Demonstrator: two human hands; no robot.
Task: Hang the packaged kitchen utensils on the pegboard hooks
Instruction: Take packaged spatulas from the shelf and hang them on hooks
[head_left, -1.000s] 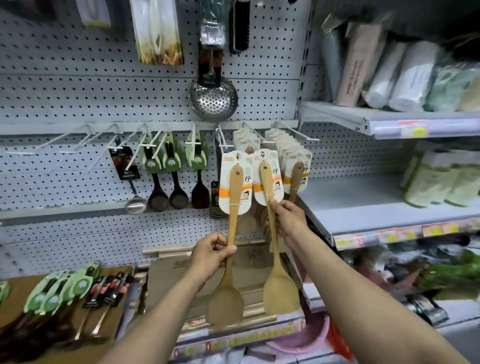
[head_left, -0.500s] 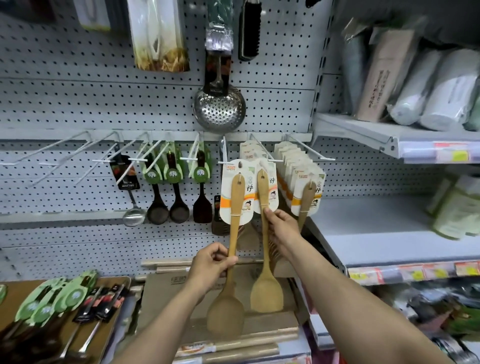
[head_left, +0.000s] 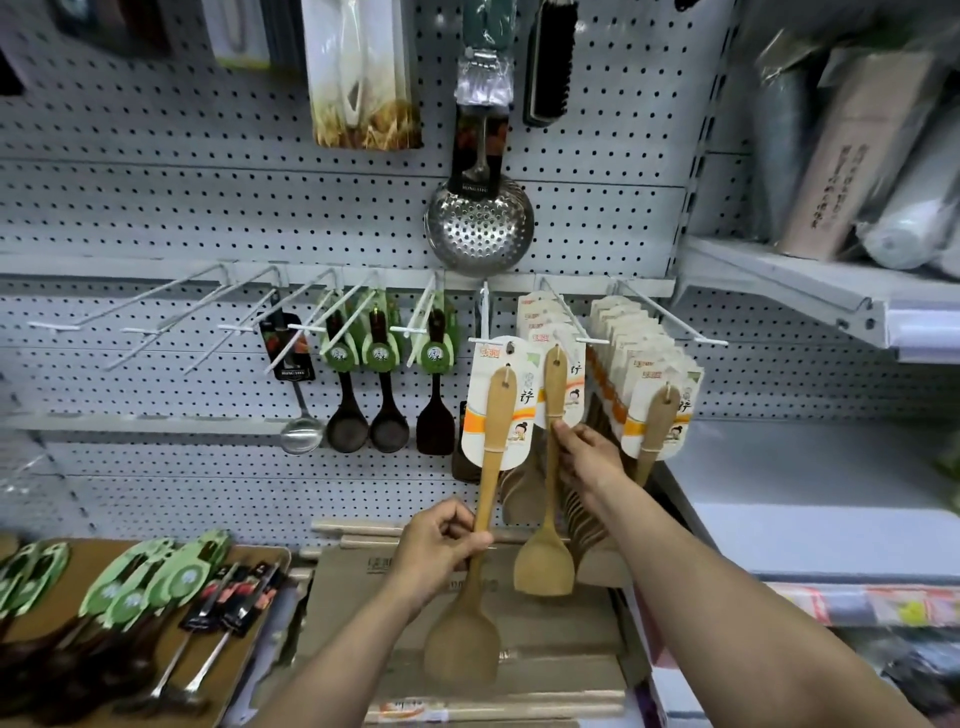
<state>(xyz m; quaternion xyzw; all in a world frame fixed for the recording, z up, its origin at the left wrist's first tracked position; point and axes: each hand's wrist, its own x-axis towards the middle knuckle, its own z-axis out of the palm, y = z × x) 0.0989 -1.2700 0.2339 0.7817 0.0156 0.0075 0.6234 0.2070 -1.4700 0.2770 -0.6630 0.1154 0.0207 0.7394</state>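
Left hand (head_left: 441, 543) grips a wooden spatula (head_left: 480, 525); right hand (head_left: 589, 460), at two o'clock, pinches another spatula (head_left: 548, 499), seemingly on a hook (head_left: 563, 317).

Cool, even light from above fills the scene, bright on the pegboard (head_left: 156, 218), with only soft, short shadows under the hanging goods. The steel strainer (head_left: 479, 223) carries a mild sheen. Wide-angle bending curves the shelf (head_left: 779, 280) lines near the edges, and the corners look smeared and soft.
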